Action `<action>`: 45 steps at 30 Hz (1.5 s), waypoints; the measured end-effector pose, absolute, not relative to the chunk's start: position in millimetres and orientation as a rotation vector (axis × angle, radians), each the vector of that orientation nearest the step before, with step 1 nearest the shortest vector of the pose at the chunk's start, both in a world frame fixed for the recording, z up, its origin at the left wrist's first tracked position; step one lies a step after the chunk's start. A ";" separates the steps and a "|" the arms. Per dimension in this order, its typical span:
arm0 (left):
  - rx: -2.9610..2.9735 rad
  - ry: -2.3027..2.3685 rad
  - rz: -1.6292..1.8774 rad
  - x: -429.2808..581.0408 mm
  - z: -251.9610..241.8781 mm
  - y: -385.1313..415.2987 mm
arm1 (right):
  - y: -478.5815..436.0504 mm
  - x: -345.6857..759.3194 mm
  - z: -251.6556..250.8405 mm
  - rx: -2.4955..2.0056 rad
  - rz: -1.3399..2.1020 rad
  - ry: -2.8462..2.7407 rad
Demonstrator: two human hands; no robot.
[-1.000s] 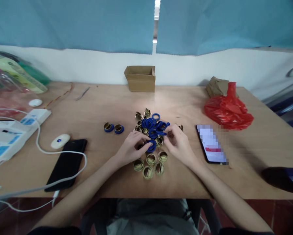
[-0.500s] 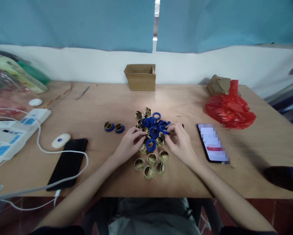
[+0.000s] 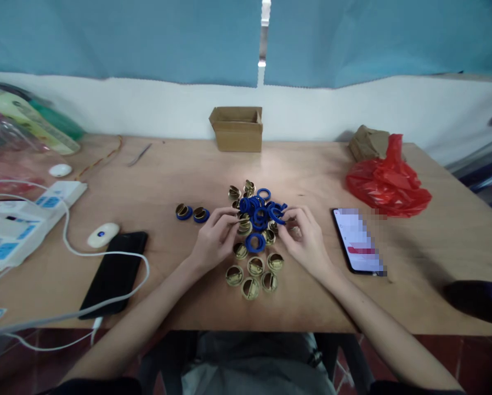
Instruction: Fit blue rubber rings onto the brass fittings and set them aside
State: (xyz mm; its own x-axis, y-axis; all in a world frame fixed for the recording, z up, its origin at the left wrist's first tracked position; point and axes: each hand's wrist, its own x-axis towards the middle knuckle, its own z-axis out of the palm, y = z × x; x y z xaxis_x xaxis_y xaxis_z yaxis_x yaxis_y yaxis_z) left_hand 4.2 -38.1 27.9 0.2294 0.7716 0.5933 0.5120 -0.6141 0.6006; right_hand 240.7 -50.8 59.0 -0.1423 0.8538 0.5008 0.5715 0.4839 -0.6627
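Observation:
My left hand (image 3: 216, 237) pinches the edge of a round gold metal piece (image 3: 244, 224) with a bar across its hollow back. Between the thumb and fingers of my right hand (image 3: 305, 236) is a tilted blue ring (image 3: 275, 214). Between the hands lies a pile of blue rings, one loose ring (image 3: 255, 242) at its front. More gold pieces lie under and around the pile, several nearer to me, such as one gold piece (image 3: 250, 288). To the left sit two gold pieces with blue rings around them, one being a ringed piece (image 3: 201, 214).
A cardboard box (image 3: 239, 136) stands by the wall. At right are a red plastic bag (image 3: 394, 184), a lit phone (image 3: 356, 241) and a dark bottle (image 3: 478, 300). At left are a black phone (image 3: 114, 274), a white cable and a power strip (image 3: 32, 225).
My left hand has drawn slightly left and up, with a gold piece now showing at its fingertips. My right hand keeps the blue ring almost in place.

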 end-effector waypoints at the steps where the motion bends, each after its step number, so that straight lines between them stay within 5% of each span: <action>1: 2.153 1.170 1.346 3.5 29.3 -38.7 | -51.1 240.4 59.0 -1.185 0.416 -1.827; 14: 0.950 0.853 1.055 8.7 29.5 -33.6 | -50.8 239.6 51.5 -1.102 0.518 -1.920; 45: 1.230 0.736 0.984 15.9 33.0 -44.5 | -64.0 229.4 58.3 -0.997 0.533 -1.974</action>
State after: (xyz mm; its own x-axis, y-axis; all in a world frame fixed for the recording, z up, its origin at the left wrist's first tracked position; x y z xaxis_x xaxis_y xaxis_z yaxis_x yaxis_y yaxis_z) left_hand 15.9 -44.5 33.0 0.4175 0.9073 0.0500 -0.2083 0.0419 0.9772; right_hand 229.4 -64.0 58.3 -0.3310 0.8052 0.4920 0.4481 0.5929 -0.6690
